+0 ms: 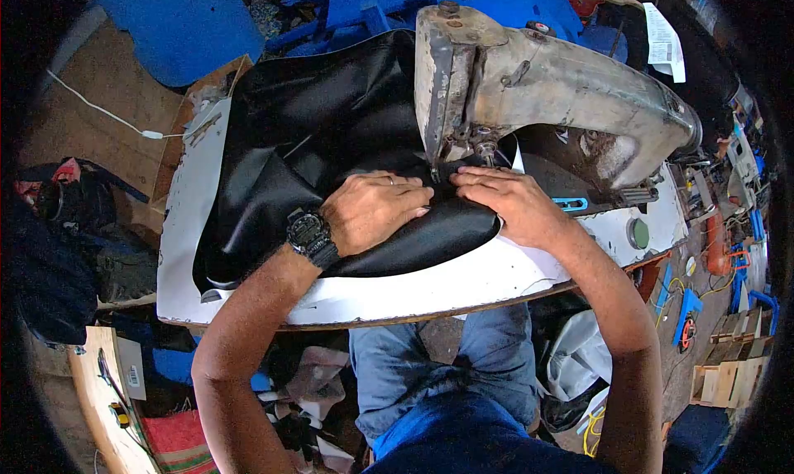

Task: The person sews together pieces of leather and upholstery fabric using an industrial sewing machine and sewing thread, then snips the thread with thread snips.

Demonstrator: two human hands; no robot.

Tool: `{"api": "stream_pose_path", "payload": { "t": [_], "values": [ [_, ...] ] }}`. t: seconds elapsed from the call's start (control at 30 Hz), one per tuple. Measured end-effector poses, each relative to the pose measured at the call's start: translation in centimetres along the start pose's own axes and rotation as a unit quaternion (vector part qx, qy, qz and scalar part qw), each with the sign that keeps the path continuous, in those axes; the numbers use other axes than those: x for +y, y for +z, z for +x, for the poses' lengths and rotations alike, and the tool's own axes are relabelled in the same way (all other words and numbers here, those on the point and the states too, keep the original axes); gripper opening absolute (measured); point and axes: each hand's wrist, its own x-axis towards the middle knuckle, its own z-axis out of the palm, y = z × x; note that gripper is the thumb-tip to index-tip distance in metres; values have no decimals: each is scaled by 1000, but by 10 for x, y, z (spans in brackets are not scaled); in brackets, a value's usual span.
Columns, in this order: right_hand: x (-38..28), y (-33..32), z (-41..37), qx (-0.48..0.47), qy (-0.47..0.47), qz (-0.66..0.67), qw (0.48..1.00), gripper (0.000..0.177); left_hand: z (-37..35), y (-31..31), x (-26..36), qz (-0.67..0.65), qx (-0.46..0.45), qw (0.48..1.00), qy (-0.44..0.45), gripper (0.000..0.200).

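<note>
A large sheet of black leatherette point(314, 143) lies in folds across the white sewing table point(430, 292). At its right stands a worn grey industrial sewing machine point(571, 77), its needle end low over the material. My left hand point(376, 209), with a ring and a black wristwatch point(310, 234), lies on the leatherette just left of the needle area, fingers stretched toward it. My right hand point(513, 205) rests at the sheet's right edge, its fingers flat and extended beside the presser foot. The undersides of both hands are hidden.
A light-blue tool point(571, 203) and a round green item point(638, 233) are on the table's right side. Blue sheets point(174, 27) are behind. A white cable point(107, 110) runs at the left. Wooden pieces point(728, 366) and clutter cover the right-hand floor.
</note>
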Motion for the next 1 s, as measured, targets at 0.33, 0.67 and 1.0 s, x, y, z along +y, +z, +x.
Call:
{"api": "stream_pose_path", "payload": {
  "t": [0.33,0.67,1.0],
  "values": [
    [11,9,8,-8,49,6,999,62,4,7,-19,-14,37,999,2,32],
    [-67,-11,-15,24,39,-75,996,79,-67,-30,105,83,73,975,-194,72],
    [-101,-23,5,66,-18,-77,995,70,-70,-32,124,119,183,975,-40,36]
  ]
}}
